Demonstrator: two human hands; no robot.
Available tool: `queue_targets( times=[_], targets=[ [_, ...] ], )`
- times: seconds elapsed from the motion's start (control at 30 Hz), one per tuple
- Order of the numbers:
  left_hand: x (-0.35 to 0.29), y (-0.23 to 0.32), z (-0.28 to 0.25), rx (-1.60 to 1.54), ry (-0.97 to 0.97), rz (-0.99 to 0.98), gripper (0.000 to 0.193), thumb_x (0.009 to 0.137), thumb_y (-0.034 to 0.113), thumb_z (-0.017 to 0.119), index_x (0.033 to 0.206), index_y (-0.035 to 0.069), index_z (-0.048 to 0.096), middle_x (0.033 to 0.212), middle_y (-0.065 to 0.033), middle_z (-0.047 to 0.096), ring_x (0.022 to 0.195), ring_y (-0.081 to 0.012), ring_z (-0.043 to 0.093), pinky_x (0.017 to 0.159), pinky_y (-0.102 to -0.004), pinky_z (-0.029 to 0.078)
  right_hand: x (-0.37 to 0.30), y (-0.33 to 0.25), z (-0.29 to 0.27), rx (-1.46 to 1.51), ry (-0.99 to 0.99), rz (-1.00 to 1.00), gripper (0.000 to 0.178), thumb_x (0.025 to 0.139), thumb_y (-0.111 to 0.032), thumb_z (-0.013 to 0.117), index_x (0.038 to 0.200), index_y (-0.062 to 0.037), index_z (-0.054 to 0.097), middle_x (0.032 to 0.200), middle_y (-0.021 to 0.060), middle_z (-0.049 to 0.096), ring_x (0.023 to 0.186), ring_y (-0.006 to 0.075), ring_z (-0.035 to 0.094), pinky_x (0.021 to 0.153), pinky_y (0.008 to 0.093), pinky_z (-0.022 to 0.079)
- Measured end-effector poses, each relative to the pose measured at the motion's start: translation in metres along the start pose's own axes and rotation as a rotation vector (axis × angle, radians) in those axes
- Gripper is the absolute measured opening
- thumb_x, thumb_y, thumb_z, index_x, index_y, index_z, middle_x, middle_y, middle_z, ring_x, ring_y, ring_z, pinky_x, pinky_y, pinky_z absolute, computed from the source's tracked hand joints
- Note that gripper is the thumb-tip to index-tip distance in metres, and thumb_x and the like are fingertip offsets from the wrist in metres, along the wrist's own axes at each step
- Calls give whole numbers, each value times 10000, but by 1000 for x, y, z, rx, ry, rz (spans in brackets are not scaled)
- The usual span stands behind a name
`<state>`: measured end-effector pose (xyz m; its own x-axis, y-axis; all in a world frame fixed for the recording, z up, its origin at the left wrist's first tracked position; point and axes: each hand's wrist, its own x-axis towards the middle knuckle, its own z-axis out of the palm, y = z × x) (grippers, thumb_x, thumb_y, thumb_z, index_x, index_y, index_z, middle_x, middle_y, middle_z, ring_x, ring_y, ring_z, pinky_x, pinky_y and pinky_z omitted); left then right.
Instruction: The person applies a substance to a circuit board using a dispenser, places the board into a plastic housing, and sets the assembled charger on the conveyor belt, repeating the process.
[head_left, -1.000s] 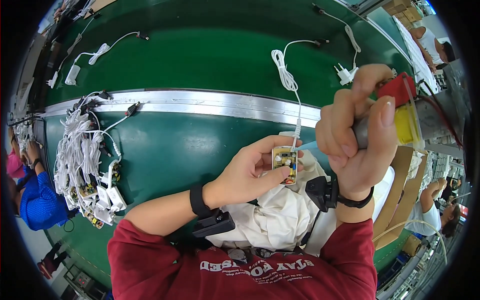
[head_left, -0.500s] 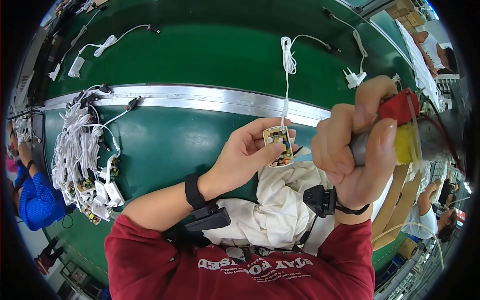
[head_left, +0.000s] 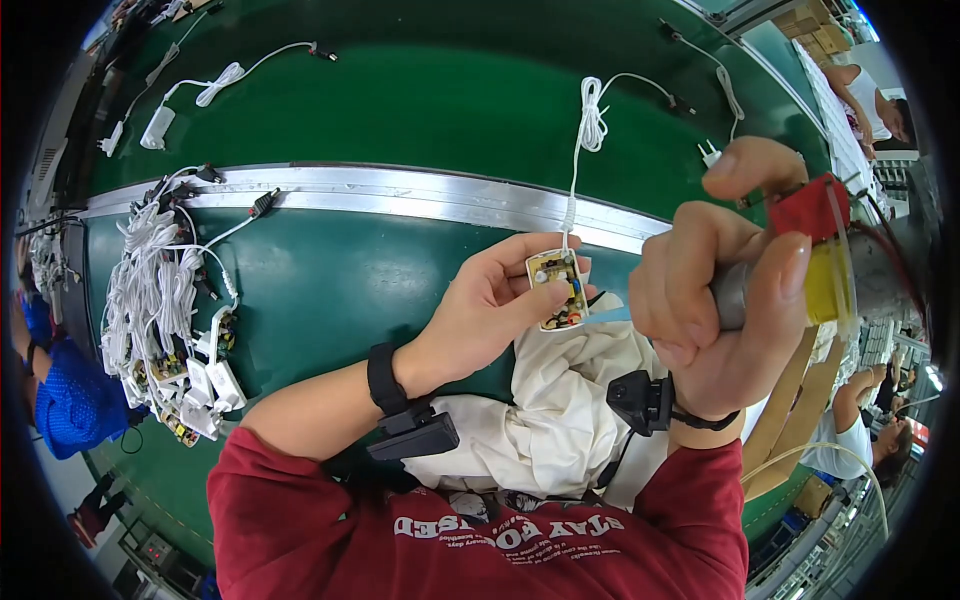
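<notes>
My left hand (head_left: 480,315) is closed around an opened white power adapter (head_left: 558,268), its thumb across the exposed circuit board. A white cable (head_left: 573,190) runs from the adapter's far end over the metal rail to a coiled bundle. My right hand (head_left: 690,300) wraps round a grey cylindrical tool (head_left: 733,297) with a red block and a yellow band. Its index finger is lifted away from the red block. The tool's narrow pale-blue tip (head_left: 607,315) points left at the near right corner of the board; whether it touches I cannot tell.
At left lies a heap of white cabled adapters (head_left: 160,290), several with boards exposed. Beyond the metal rail (head_left: 400,195), more corded adapters (head_left: 157,128) lie on a green surface. A cardboard box (head_left: 790,400) stands at right. Other people sit at both sides.
My right index finger has lifted and straightened off the red block, and the tool has shifted slightly right. The coiled cable and other adapters beyond the rail have moved slightly right.
</notes>
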<state>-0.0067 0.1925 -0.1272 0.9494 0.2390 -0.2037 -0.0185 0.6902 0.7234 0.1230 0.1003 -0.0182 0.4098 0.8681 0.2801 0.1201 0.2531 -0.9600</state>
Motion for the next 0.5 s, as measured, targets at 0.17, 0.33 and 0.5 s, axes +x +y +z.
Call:
queue_targets(
  times=[0.17, 0.33, 0.5],
  targets=[
    [1, 0, 0, 4, 3, 0, 380, 890, 4, 534, 1254, -25, 430, 1164, -101, 567, 1028, -183, 597, 882, -272, 489, -4, 6, 10, 60, -1, 18, 342, 947, -414, 433, 958, -88, 332, 492, -12, 357, 350, 64, 311, 351, 206, 252],
    [1, 0, 1, 25, -11, 12, 391, 884, 23, 558, 1252, -24, 434, 1146, -84, 576, 1011, -153, 599, 865, -251, 487, -2, 7, 14, 119, -9, 30, 347, 935, -417, 464, 921, -101, 321, 493, -9, 363, 357, 67, 326, 354, 209, 259],
    [-1, 2, 1, 10, 2, -42, 397, 882, 34, 568, 1252, -24, 436, 1132, -73, 584, 1015, -139, 595, 849, -237, 484, -1, 7, 13, 122, -25, 31, 356, 931, -423, 468, 928, -97, 323, 494, -7, 366, 363, 67, 333, 355, 211, 265]
  ],
)
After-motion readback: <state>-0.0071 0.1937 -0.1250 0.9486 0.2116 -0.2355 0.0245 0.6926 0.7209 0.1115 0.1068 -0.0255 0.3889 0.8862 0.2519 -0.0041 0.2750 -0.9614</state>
